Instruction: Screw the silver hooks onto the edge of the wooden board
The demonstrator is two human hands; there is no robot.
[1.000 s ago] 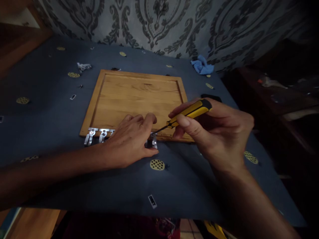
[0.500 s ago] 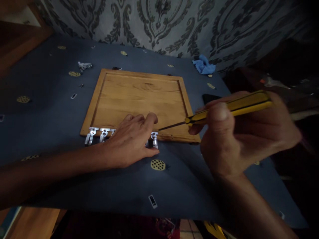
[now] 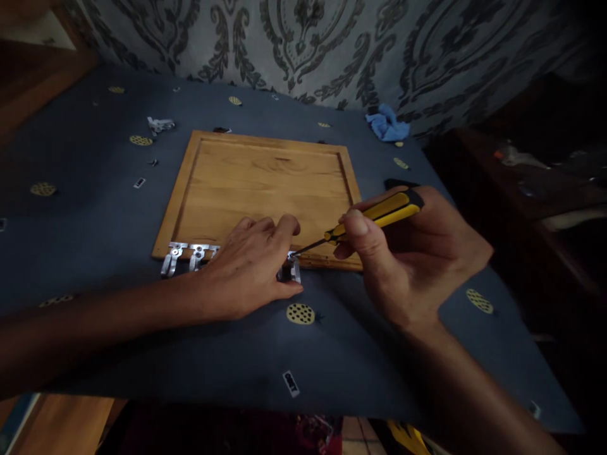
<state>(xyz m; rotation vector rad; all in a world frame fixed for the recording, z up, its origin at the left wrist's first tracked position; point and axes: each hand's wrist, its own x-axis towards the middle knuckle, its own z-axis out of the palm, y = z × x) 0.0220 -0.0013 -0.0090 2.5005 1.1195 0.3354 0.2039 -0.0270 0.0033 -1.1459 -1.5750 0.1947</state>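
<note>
A framed wooden board (image 3: 270,177) lies flat, with a shiny metal hook rail (image 3: 199,248) along its near edge. My left hand (image 3: 251,265) is bent over the rail, pressing it to the board; its thumb is beside the end hook (image 3: 296,272). The palm and fingers hide the rail's middle. A yellow-and-black screwdriver (image 3: 386,210) is gripped in my right hand (image 3: 408,259), its thumb along the handle. Slanting down to the left, the shaft has its tip at the end hook's screw plate, near the left fingers.
A blue-grey patterned cloth (image 3: 190,354) covers the table. Behind the board are a loose metal piece (image 3: 160,125) and a crumpled blue cloth (image 3: 387,123). A dark object (image 3: 401,183) sits beyond my right hand. Patterned fabric (image 3: 303,44) rises at the back.
My right hand has moved left with the screwdriver, bringing its tip from just above the end hook down onto its plate. My left hand has kept its place.
</note>
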